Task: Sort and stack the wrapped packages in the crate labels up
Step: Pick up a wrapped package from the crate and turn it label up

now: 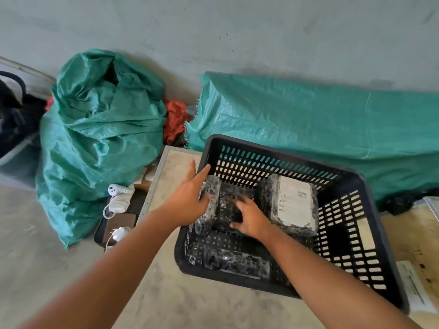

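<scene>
While left hand clasps upright package, right hand lies spread, seemingly flat, on dark package.

green sack | green tarp | red cloth | white charger

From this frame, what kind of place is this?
Probably an informal packing or storage corner, not a proper warehouse: black crate of wrapped packages on a worn surface, green woven sacks slumped against a bare wall.
</scene>
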### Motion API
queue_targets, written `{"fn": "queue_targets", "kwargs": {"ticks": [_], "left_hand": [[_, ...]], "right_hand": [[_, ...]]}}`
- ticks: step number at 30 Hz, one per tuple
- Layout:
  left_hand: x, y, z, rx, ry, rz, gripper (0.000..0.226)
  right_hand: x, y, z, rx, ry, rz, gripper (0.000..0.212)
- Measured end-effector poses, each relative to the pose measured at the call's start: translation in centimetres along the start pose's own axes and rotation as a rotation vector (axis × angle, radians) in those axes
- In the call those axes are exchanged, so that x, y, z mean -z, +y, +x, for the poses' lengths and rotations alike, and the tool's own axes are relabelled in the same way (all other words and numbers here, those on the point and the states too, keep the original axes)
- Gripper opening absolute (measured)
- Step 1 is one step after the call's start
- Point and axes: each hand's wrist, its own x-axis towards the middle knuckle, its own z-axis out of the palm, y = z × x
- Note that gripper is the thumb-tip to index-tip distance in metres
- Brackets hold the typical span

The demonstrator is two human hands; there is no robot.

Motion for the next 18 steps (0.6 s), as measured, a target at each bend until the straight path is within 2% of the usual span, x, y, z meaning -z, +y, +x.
{"fn": "queue_targets", "kwargs": {"ticks": [4,8,13,16,18], "left_hand": [[0.2,0.1,0.1,0.012,0.014,-0.102,0.079],[0.3,0.4,0.0,0.073,0.007,-0.224,0.081],[0.6,1.2,-0.7,0.054,0.000,-0.379,0.077],[0.7,1.8,-0.8,0.044,0.002,-0.345,0.077],[0.7,1.5,-0.7,0.062,0.004,-0.311,0.077]], "right_hand": [[-2.9,0.3,1.4,-0.036,-0.062,-0.255,0.121],[-4.4,0.7,1.8,0.002,0.031,-0.431,0.122],[-3.6,0.4,2.7,0.004,-0.002,-0.288,0.114],[-2.2,0.4,2.4,0.003,-0.015,-0.235,0.112],[-1.4,-0.3,2.4,-0.016,-0.036,-0.212,0.103]]}}
